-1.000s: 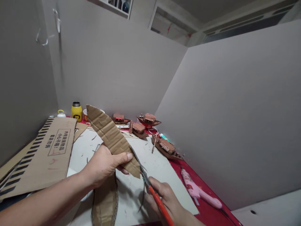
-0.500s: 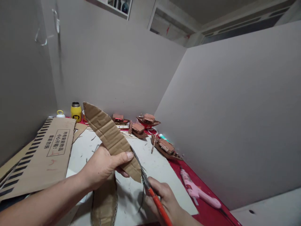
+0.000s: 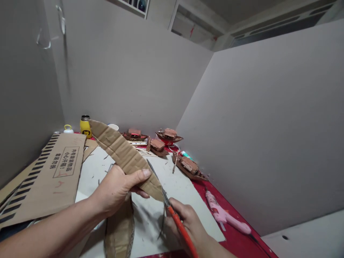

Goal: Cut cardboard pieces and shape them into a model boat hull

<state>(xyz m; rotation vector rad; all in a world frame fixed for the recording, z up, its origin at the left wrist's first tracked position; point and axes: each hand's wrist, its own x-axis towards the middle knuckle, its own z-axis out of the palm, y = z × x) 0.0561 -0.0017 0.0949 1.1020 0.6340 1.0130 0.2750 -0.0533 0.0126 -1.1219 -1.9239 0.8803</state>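
"Fingers [image 3: 143, 194] and thumb [image 3: 142, 175] of the left hand [image 3: 118, 186]: what have they got?"

"They pinch a long cardboard strip [image 3: 120, 149], thumb flat on top, fingertips tucked underneath. It's held tilted above the white sheet [image 3: 207, 219] on the red bench [image 3: 233, 245], one end towards the bench's far left corner, the other near the right hand [image 3: 188, 218]."

"And that right hand?"

"Curled round the orange handles of the scissors [image 3: 180, 229]. How far apart those handles stand, I can't tell. One dark blade lies along the right-hand edge of the strip, touching it."

"What's closest by?"

"Below the left hand, a second cardboard piece [image 3: 119, 229] with curved sides, at the near edge of the sheet. Over by the bench's right edge, a pink glue gun [image 3: 219, 213] lies on the bare red."

"Further out?"

"Four brown model boats. One [image 3: 189, 166] sits at the sheet's far right corner, a small tube [image 3: 186, 154] just behind it. Another [image 3: 158, 145] is at the sheet's far edge, near some thin sticks [image 3: 145, 152]. Two more [image 3: 169, 134] [image 3: 135, 134] stand along the bench's far edge."

"And the left side?"

"A big striped box panel [image 3: 40, 199] along the left edge, then a yellow bottle [image 3: 85, 127] in the far corner, with a white lid [image 3: 68, 131] near it."
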